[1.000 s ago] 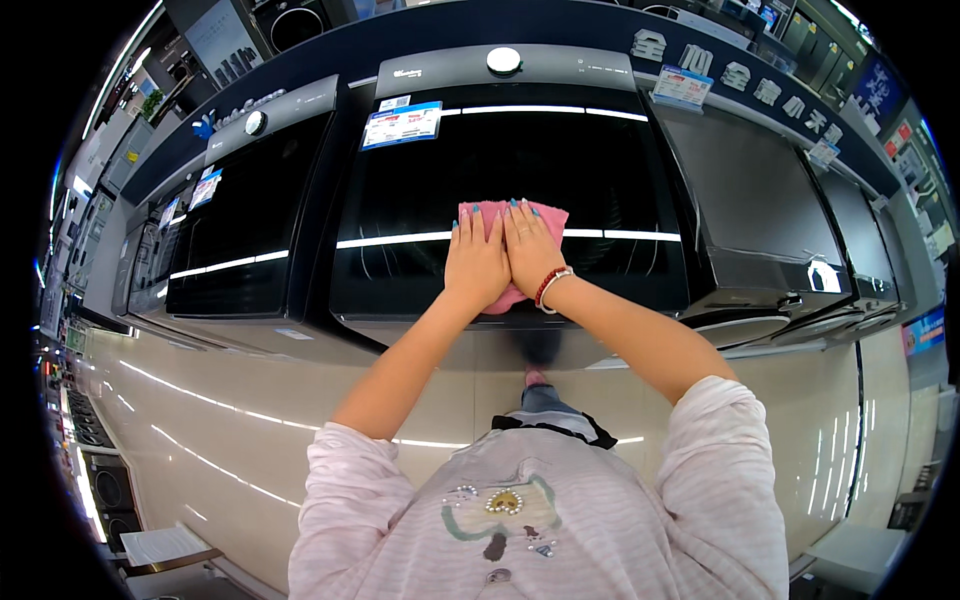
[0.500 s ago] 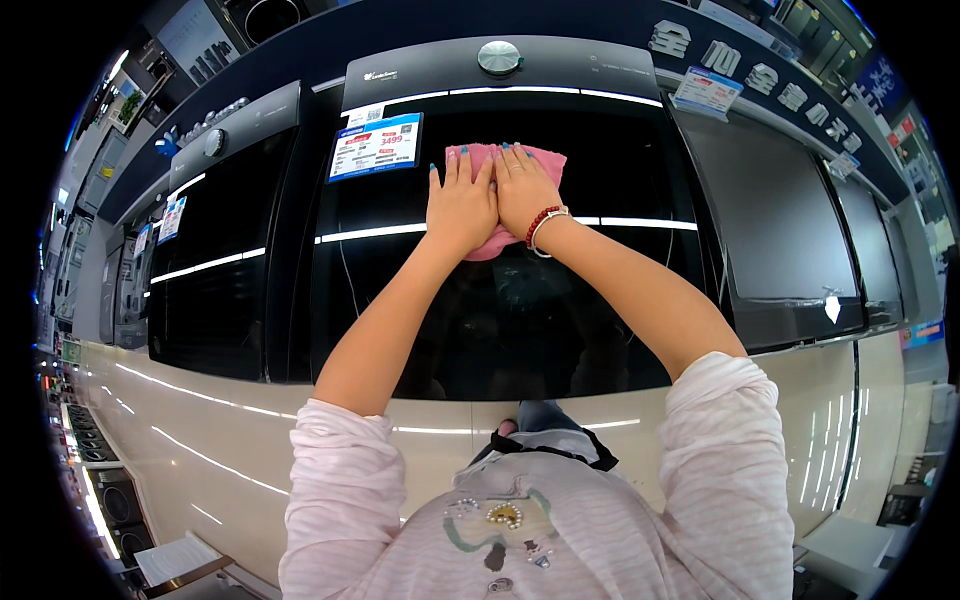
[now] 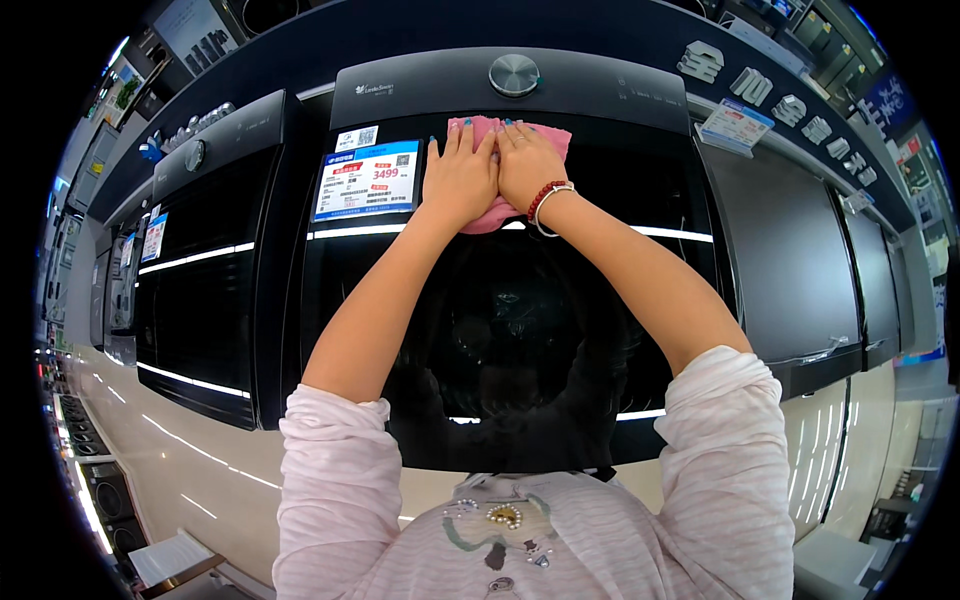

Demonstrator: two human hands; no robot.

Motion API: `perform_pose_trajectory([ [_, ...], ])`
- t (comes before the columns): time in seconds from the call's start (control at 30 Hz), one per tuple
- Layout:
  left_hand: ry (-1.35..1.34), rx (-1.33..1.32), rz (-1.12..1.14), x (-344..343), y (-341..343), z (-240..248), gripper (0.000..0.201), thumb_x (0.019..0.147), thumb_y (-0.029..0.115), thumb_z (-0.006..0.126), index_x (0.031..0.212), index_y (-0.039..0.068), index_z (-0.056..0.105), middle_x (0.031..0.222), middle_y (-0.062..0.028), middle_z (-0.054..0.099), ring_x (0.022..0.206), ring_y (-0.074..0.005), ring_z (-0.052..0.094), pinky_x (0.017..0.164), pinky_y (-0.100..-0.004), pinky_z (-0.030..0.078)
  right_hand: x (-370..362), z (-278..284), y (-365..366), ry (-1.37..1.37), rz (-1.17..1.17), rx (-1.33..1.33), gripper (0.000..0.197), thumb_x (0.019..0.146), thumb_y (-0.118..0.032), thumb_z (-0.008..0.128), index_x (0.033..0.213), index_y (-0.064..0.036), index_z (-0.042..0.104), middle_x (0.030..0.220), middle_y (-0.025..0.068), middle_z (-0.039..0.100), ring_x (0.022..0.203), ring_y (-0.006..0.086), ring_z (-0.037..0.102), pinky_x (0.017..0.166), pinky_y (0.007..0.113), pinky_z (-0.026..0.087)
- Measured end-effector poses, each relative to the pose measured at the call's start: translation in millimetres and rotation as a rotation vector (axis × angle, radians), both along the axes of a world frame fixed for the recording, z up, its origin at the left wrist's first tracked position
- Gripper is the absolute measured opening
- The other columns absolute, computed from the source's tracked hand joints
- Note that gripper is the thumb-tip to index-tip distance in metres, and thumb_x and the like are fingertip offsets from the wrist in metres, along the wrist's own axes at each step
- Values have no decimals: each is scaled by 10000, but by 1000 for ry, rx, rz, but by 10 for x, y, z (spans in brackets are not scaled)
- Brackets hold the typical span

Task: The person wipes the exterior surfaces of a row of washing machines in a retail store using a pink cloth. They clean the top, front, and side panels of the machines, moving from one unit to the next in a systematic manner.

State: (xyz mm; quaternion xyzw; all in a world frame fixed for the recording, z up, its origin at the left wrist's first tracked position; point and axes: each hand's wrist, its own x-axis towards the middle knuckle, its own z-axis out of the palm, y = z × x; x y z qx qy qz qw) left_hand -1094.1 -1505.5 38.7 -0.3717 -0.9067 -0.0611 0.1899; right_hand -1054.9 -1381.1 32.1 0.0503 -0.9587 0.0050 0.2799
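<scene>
My left hand [image 3: 460,178] and my right hand [image 3: 527,170] lie flat side by side, fingers together, pressing a pink cloth [image 3: 551,136] against the glossy black glass lid of a top-loading washing machine [image 3: 520,330]. The cloth sits near the lid's far edge, just below the grey control strip with a round silver knob [image 3: 514,74]. A red bead bracelet [image 3: 541,200] circles my right wrist. Most of the cloth is hidden under my hands. A blue and white price card [image 3: 366,180] lies on the lid just left of my left hand.
A second black washing machine [image 3: 210,270] stands to the left and another dark one [image 3: 790,270] to the right, in a row. More appliances line the far left. A glossy cream floor [image 3: 180,470] runs in front of the machines.
Both hands have slid the pink cloth away from me, from the middle of the lid to its far edge near the knob. My arms are stretched further out.
</scene>
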Motion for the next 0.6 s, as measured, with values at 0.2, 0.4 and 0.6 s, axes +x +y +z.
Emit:
perform_pose_trajectory([
  [0.2,-3,0,5,-102,73,13,421,889,292,347,1255,97,416,1312,-185,374,1258,-303,305,978,-494,271,-124,-26,78,37,6,-31,354,804,-166,464,1086,38,529,1119,195,550,1092,299,493,973,366,336],
  [0.4,2,33,20,-53,52,-10,420,893,301,342,1251,96,424,1309,-198,372,1254,-319,305,969,-493,280,-82,-12,38,57,16,-62,361,800,-179,471,1077,42,537,1118,194,551,1095,300,489,967,372,337],
  [0.6,-17,2,36,288,-16,-63,445,888,317,350,1258,78,415,1310,-213,363,1239,-358,314,962,-497,288,256,-93,-19,68,19,-71,384,792,-186,479,1090,50,528,1119,205,547,1102,307,482,972,379,330],
])
